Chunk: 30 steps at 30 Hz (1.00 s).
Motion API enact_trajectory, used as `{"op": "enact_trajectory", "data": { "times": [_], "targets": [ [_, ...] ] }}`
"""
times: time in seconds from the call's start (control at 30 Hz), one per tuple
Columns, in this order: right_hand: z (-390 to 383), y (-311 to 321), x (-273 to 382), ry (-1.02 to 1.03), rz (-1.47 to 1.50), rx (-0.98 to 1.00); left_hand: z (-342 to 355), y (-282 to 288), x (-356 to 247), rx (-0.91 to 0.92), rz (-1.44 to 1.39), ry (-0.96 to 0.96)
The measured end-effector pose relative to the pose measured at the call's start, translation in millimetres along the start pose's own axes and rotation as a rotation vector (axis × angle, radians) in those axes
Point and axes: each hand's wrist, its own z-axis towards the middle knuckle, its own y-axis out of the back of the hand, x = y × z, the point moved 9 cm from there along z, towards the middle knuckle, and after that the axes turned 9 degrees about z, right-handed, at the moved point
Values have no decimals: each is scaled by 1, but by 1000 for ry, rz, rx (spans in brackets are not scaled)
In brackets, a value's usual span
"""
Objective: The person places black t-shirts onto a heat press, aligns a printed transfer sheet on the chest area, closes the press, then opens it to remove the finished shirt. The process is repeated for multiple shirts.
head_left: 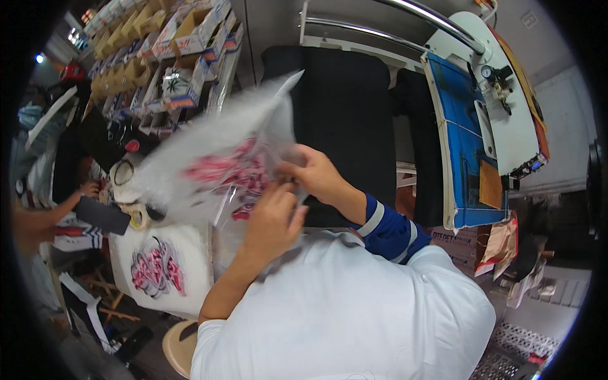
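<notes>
The clear film sheet (pixel 209 136) is up in the air, its far corner overlapping the black board's left edge. It's thin, glossy, see-through plastic w/ a red, pink and grey graphic, prob. lettering, showing toward its near end; much of the sheet is blurred.

The right hand (pixel 313 174) pinches its right edge btwn thumb and fingers. The left hand (pixel 272 221) sits right beside it, fingers curled in to the same spot, thumb sticking out; can't tell if it grips the film or just touches. Fingertips are v. close together, poss. touching.

Main risk, as judged: film this light could crease or fold onto itself b/c only one small spot looks held and the rest floats free. A slack grip could also let it slip, or its loose end could drag on the tape roll (pixel 137 216) nearby. Fingers on the graphic might smudge or scratch it, if the surface is delicate.

Beneath, the black board (pixel 342 120) is matte, flat, round-cornered. Off its left side, a white panel (pixel 133 250), cloth-like and soft-edged, bears a similar graphic nr its middle.

Further out: a co-worker's hand (pixel 88 190) by a dark flat piece (pixel 104 215), open cardboard boxes (pixel 199 31) stacked in rows, a smooth blue panel (pixel 459 139) w/ a pale rim, and a shiny metal rail (pixel 437 25).
</notes>
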Motion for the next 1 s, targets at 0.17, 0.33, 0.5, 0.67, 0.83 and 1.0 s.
{"op": "enact_trajectory", "data": {
  "times": [0.17, 0.33, 0.5, 0.67, 0.83, 1.0],
  "targets": [
    [1, 178, -42, 114, 164, -422, 9, -53, 35, 149, -25, -53],
    [26, 278, -33, 61, 123, -521, 35, -80, 108, 85, 379, -103],
    [19, 316, 15, 121, -433, -747, 63, -103, 125, 102, 424, -78],
    [-38, 266, 34, 606, -1172, -623, 67, -114, 114, 103, 429, -55],
    [-66, 241, -1, 472, -1283, -526, 69, -115, 111, 124, 355, -36],
    [-61, 245, -4, 441, -1231, -526, 73, -103, 117, 96, 241, -17]
  ]
}}
